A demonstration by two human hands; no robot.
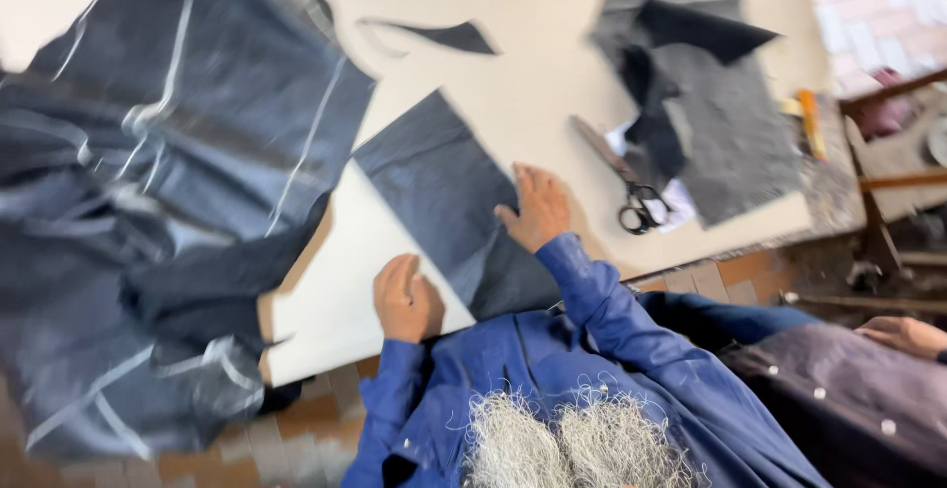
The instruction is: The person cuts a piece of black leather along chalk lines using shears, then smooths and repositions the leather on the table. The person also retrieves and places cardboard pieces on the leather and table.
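Here, right hand (538, 210) flat on dark denim piece (449, 197) (scissors (623, 180) beside).

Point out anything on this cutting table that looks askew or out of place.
The big dark fabric heap spills over the table edge at left, bunched and hanging. The scissors lie partly on loose paper. Nothing looks damaged.
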